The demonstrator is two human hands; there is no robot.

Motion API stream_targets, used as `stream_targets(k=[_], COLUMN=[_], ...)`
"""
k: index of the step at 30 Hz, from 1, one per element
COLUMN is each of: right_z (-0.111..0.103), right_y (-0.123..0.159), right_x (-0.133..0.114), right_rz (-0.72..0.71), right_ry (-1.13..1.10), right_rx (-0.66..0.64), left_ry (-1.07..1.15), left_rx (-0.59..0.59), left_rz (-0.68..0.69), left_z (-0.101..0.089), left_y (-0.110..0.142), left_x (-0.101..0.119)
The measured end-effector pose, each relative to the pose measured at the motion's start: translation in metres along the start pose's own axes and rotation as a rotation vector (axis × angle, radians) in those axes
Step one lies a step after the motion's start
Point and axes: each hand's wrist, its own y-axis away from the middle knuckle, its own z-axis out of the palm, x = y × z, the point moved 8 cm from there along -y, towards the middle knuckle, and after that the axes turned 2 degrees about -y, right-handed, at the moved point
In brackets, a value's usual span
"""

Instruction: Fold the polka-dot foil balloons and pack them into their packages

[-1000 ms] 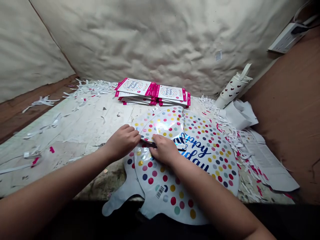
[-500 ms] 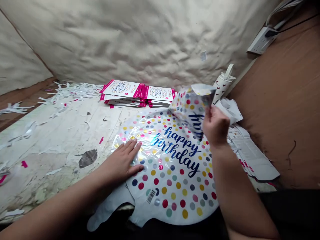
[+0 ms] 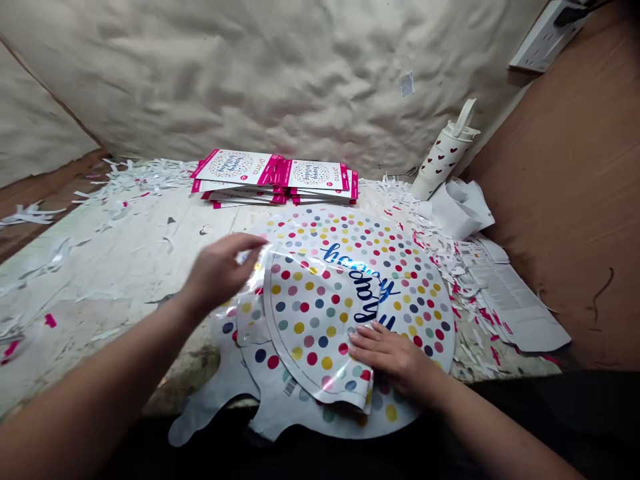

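Observation:
A flat round foil balloon (image 3: 400,267) with coloured dots and blue "happy birthday" lettering lies on the worn table (image 3: 125,267). A folded dotted flap of balloon (image 3: 310,313) lies over its left half. My right hand (image 3: 395,360) lies flat, fingers stretched out, pressing the lower right edge of that flap. Over the flap's upper left corner my left hand (image 3: 220,270) hovers, fingers curled and slightly blurred, fingertips at the foil edge. The balloon's white neck (image 3: 200,413) hangs over the table's near edge.
Two stacks of pink-and-white balloon packets (image 3: 275,177) sit at the back. A white heart-patterned bottle (image 3: 443,157) leans at the back right beside crumpled paper (image 3: 463,207) and printed sheets (image 3: 510,300). Shredded paper strips (image 3: 125,180) litter the table. A power strip (image 3: 545,33) hangs top right.
My right hand brought the lifted flap down from the upper right and across to the left, laying it over the balloon. My left hand left the balloon's surface and rose to the flap's corner.

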Motion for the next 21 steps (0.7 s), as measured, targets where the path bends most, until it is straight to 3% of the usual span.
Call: stream_targets(k=[3, 5, 7, 9, 12, 14, 16, 19, 21], right_z=[0.000, -0.001, -0.003, -0.003, -0.004, -0.005, -0.007, -0.008, -0.009], right_y=[-0.001, -0.001, 0.001, 0.003, 0.004, 0.004, 0.002, 0.002, 0.005], right_x=[0.002, 0.003, 0.004, 0.005, 0.006, 0.007, 0.007, 0.005, -0.002], right_rz=[0.000, 0.002, 0.008, 0.008, -0.004, -0.004, 0.000, -0.002, -0.025], right_ry=[-0.036, -0.041, -0.035, -0.030, -0.032, -0.038, -0.047, -0.049, -0.045], right_rx=[-0.037, -0.037, -0.024, -0.012, 0.002, 0.014, 0.033, 0.060, 0.071], left_ry=[0.080, 0.030, -0.043, -0.122, -0.287, -0.368, -0.329, -0.098, 0.008], left_rx=[-0.303, -0.487, -0.586, -0.623, -0.567, -0.467, -0.426, -0.538, -0.593], left_rz=[0.533, 0.663, 0.610, 0.474, 0.175, 0.058, 0.178, 0.590, 0.715], left_z=[0.061, 0.097, 0.118, 0.124, 0.108, 0.092, 0.089, 0.107, 0.123], left_y=[0.006, 0.014, 0.011, 0.001, -0.020, -0.030, -0.030, -0.006, 0.008], left_x=[0.077, 0.095, 0.083, 0.049, -0.011, -0.026, 0.000, 0.082, 0.126])
